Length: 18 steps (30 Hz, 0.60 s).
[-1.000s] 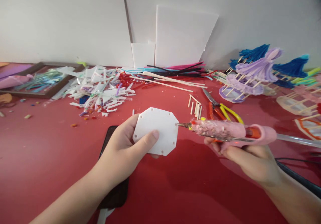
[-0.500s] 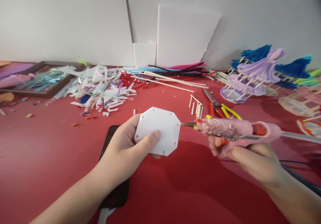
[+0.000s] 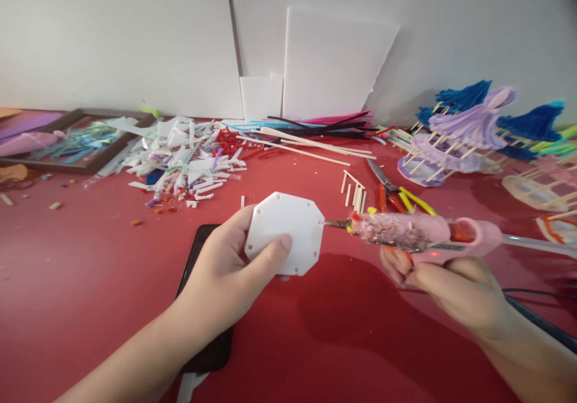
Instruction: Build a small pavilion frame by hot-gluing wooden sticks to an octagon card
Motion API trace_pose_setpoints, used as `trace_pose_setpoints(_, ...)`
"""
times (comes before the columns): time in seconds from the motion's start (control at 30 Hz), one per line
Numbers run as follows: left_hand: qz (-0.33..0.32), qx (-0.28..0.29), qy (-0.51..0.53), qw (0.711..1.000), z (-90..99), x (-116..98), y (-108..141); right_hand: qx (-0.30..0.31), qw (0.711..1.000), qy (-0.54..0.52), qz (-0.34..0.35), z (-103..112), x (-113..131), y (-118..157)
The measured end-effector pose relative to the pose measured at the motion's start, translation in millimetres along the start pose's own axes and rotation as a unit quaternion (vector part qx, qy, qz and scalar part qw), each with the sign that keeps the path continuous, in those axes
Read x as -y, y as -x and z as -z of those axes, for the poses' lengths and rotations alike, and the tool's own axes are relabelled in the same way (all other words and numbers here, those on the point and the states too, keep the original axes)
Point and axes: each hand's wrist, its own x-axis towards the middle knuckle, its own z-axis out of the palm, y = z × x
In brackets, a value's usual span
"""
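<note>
My left hand grips a white eight-sided foam plate, thumb on its face and fingers behind. Small holes run along the plate's edge. My right hand is wrapped round the handle of a pink glue gun, with a clear glue stick in its back end. The gun's dark nozzle points left, its tip at a hole on the plate's right edge. Whether tip and foam touch, I cannot tell. A black phone lies partly under my left hand.
White foam scraps lie at the back left beside a brown frame. Short sticks and pliers lie behind the gun. Pipe cleaners line the wall. Small purple and blue roofed models stand at right.
The plate has tilted slightly in my left hand and its lower edge sits a little higher. The glue gun has shifted slightly left, its tip still at the plate's right edge.
</note>
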Motion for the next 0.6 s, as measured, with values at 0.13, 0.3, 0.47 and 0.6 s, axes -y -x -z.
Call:
trace_pose_setpoints(0.13, 0.0, 0.013, 0.0, 1.0, 0.4, -0.1, -0.6, -0.005, 1.0, 0.005, -0.004, -0.7, -0.7, 0.4)
trace_pose_setpoints(0.3, -0.002, 0.019, 0.009, 1.0, 1.3, 1.3, -1.5, -0.005, 1.0, 0.009, 0.015, 0.0, 1.8, -0.6)
trace_pose_setpoints(0.47, -0.001, 0.021, 0.014, 1.0, 1.4, 1.7, -1.0, -0.007, 1.0, 0.01, 0.026, -1.3, 4.3, -1.8)
trace_pose_setpoints(0.6, 0.002, 0.013, 0.017, 1.0, 0.5, 0.9, -0.6, -0.007, 1.0, 0.006, 0.026, -1.8, 4.0, -1.2)
